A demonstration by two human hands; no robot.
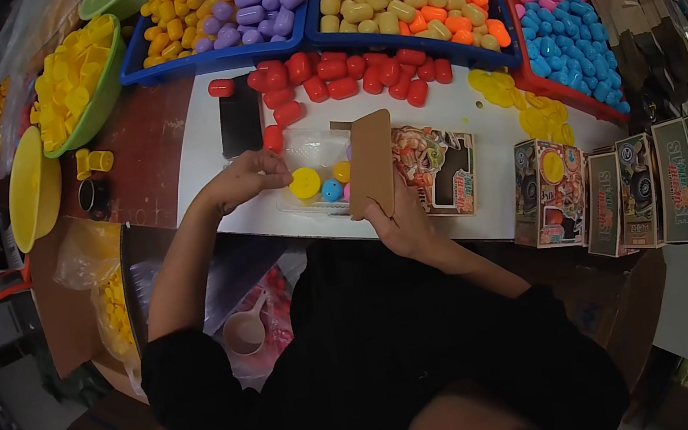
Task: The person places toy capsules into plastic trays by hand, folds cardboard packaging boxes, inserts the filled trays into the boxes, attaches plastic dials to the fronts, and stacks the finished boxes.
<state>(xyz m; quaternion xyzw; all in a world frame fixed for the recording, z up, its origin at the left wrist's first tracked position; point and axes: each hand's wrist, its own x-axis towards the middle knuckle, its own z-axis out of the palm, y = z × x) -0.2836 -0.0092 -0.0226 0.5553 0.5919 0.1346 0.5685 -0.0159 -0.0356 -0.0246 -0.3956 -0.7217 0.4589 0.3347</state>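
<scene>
My right hand (399, 220) grips the edge of a printed cardboard box (463, 162) at its raised brown flap (371, 157), thumb on the flap. The box lies on the white table with a dark cut-out in its face. At its open end is a clear plastic tray (318, 144), part of it hidden behind the flap. In the tray sit a yellow disc (305, 183), a blue ball (332, 189), an orange ball (342, 171) and a partly covered pink piece. Over the tray's left side, my left hand (248, 179) has its fingers curled together; anything between them is hidden.
Red capsules (344, 87) lie loose beyond the tray, near a dark flat slab (240, 119). Blue bins (425, 42) and a red bin (554, 90) of coloured capsules stand behind. Printed boxes (677, 185) line the right; a green bowl (103, 104) is left.
</scene>
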